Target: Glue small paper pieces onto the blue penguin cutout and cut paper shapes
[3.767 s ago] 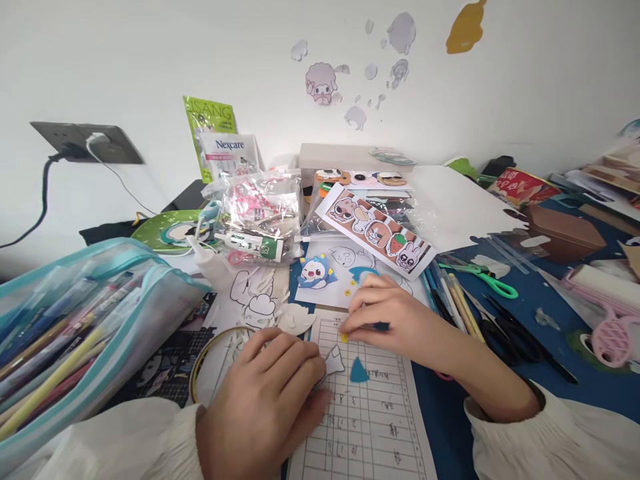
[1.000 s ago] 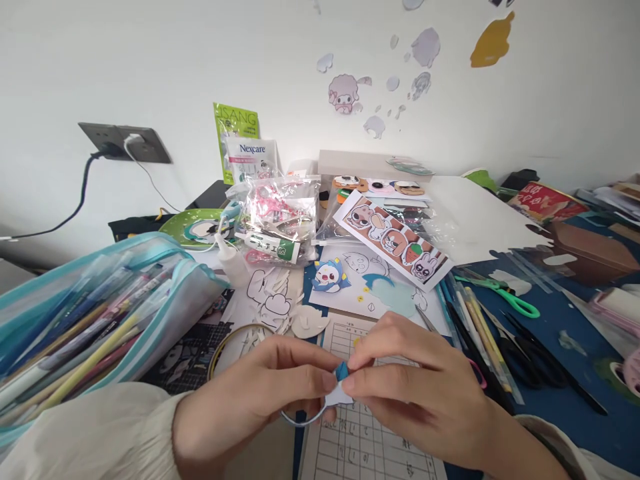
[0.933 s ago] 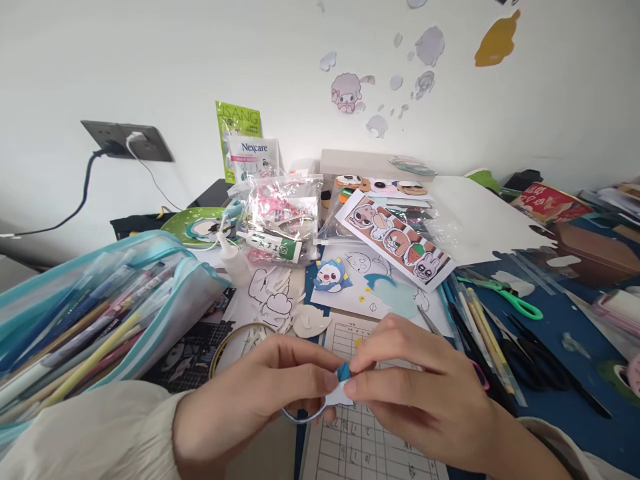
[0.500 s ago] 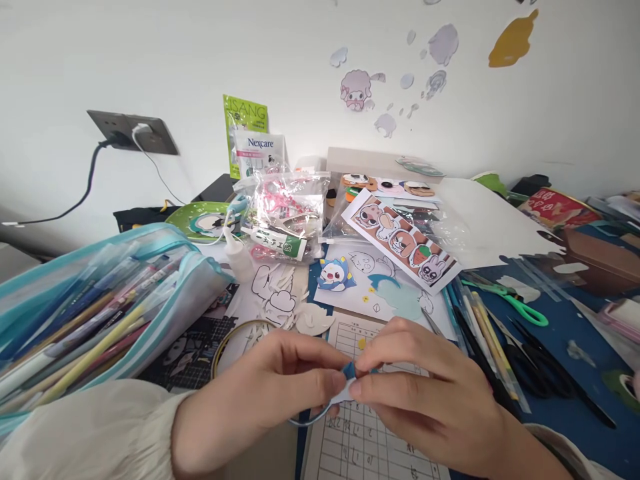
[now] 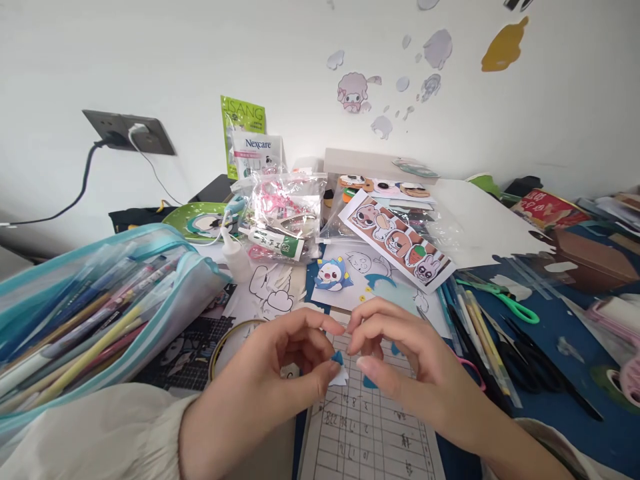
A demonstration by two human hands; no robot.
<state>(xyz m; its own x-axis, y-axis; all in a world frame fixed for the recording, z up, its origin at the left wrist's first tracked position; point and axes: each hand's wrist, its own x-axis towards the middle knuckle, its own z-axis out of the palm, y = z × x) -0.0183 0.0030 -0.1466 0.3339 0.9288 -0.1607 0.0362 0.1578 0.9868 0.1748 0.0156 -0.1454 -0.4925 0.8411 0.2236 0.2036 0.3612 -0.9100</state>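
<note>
1. Pencil pouch: left of the grip.
2. Left hand: thumb closed against curled fingers, index lifted, holding the blue-and-white paper piece at the thumb tip.
3. Ruled sheet: beneath both hands.
4. Teal cutout: by the right thumb.
5. Right hand: thumb and fingers parted, unloaded.
6. Black scissors: right of it.

The left hand, lying toward seven o'clock, points its arched index finger to three and its thumb to two; the right hand, toward five, curves its fingers toward nine, thumb apart.
</note>
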